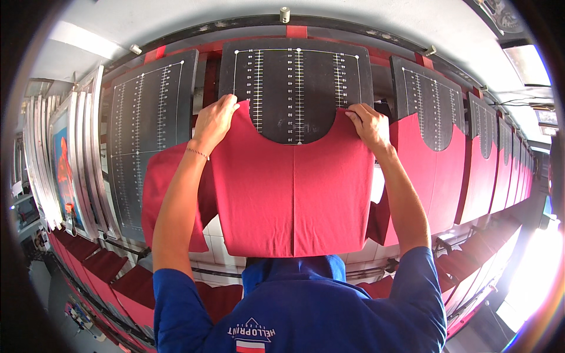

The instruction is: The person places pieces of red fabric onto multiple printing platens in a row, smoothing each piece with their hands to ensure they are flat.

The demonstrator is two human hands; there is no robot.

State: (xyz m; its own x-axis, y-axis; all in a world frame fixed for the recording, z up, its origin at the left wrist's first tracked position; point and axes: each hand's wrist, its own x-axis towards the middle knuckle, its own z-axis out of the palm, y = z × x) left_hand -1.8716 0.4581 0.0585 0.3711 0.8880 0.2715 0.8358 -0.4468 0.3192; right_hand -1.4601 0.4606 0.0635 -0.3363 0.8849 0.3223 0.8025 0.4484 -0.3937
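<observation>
A dark red cut fabric panel [265, 200], with a scooped neckline and a crease down its middle, lies over the lower part of a black printing board [271, 82] marked with white scales. My left hand [215, 120] pinches the panel's left shoulder tip at the board's left edge. On the opposite side, the right shoulder tip is between the fingers and thumb of my right hand [369, 125]. The neckline's lowest point meets the board's central scale. More red fabric [162, 200] hangs beside my left forearm, over the corner of the neighbouring board.
To the left is another marked black board [150, 112], with upright screen frames [88, 159] stacked beyond it. Several boards run off to the right, bearing similar red panels [429, 170]. A dark rail [235, 22] curves behind them. Lower down, more red panels [97, 265] line another row.
</observation>
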